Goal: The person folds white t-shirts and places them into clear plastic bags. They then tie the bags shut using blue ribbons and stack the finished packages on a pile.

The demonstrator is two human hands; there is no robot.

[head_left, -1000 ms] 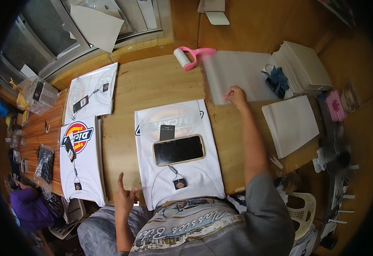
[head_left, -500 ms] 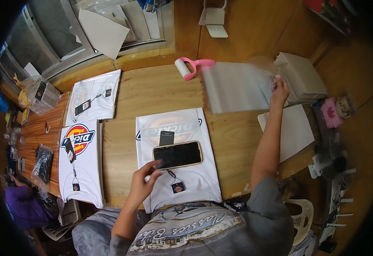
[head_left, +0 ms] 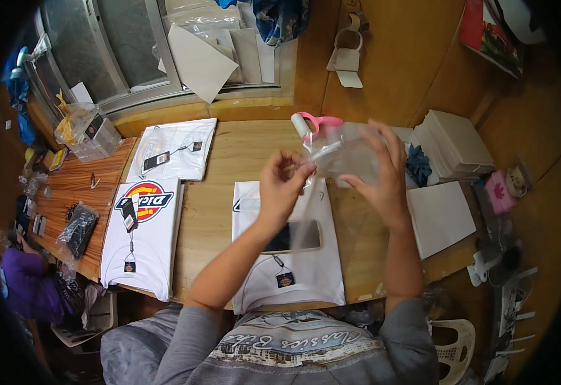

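Note:
My left hand (head_left: 285, 186) pinches the edge of a clear plastic bag (head_left: 357, 157) above the table. My right hand (head_left: 386, 176) is at the bag's other side, thumb and fingers spread wide apart; whether it is inside the bag I cannot tell. Below the bag lies a folded white T-shirt (head_left: 312, 282) with a small black tag (head_left: 285, 279) on a cord near its collar. On the shirt rests a phone (head_left: 279, 239) with a dark screen, partly hidden by my left forearm and the hanging plastic.
Folded white shirts (head_left: 146, 244) with black hang tags lie to the left, another bagged one (head_left: 184, 151) behind. At the back is a pink lint roller (head_left: 322, 120). Grey boards (head_left: 453, 144) are stacked at right, near a white sheet (head_left: 444, 221). A person in purple (head_left: 30, 282) sits far left.
My right hand has come in from the stack of clear bags at right with a bag. My left hand has left the phone, risen and taken hold of the bag's edge.

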